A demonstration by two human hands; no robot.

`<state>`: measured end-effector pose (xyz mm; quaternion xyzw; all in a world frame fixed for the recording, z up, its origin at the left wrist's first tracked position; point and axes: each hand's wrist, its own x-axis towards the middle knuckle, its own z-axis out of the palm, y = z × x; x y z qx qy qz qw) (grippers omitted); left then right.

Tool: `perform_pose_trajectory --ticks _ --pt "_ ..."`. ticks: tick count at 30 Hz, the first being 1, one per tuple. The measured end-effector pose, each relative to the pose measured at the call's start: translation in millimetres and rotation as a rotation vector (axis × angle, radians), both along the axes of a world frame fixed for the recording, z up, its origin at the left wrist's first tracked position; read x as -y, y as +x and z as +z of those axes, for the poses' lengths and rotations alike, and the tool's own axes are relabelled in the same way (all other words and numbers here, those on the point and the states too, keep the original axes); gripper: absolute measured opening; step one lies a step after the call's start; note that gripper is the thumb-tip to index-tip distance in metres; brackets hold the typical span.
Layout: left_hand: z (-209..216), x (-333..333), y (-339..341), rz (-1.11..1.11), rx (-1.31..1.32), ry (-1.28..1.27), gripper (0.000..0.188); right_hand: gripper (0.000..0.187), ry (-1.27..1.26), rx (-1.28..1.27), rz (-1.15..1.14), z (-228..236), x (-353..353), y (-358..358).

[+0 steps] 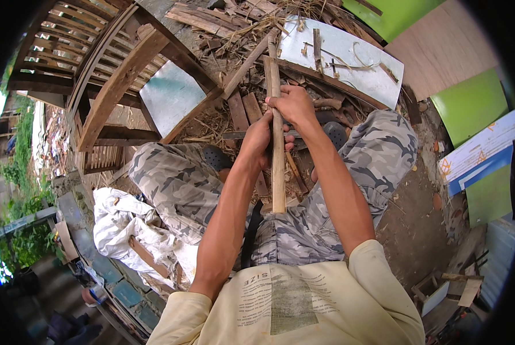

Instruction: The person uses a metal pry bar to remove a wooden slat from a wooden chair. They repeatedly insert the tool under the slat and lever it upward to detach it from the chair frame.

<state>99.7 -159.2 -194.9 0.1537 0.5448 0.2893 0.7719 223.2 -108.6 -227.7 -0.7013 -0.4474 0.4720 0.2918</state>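
Observation:
A long, narrow wooden strip [278,178] runs between my knees, pointing away from me. My left hand [258,138] is closed around its left side, with fingertips showing past the right edge. Farther up, my right hand [295,106] pinches the same strip between thumb and fingers. A second flat piece of wood [268,72] lies alongside its far part; whether it is also gripped I cannot tell. Below my hands, a thin stick [296,172] rests near the ground between my legs.
A slatted wooden frame [122,80] stands at the far left. A pale sheet [349,60] with loose wood bits lies ahead, beside scattered scraps [206,23]. White sacking [125,221] is by my left leg. Green panels [470,106] are at the right.

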Motion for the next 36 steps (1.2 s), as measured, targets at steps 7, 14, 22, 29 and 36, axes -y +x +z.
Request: perform_pose_trajectory --ticks 7,14,22,29,36 --pt "-1 -2 1 -0.005 -0.015 0.021 0.043 0.023 0.049 -0.176 -0.019 -13 -3 2" --pt "-3 0 0 -0.032 -0.064 0.096 0.044 0.026 -0.022 -0.252 -0.040 -15 -3 9" --pt "4 2 5 -0.059 -0.115 0.098 0.047 0.026 -0.108 -0.234 -0.028 -26 -7 13" --pt "-2 3 6 -0.054 -0.236 0.194 0.045 0.029 -0.003 -0.202 -0.060 -13 -1 5" --pt "8 5 16 -0.062 -0.346 0.285 0.046 0.031 0.090 -0.269 -0.137 -24 -2 -1"
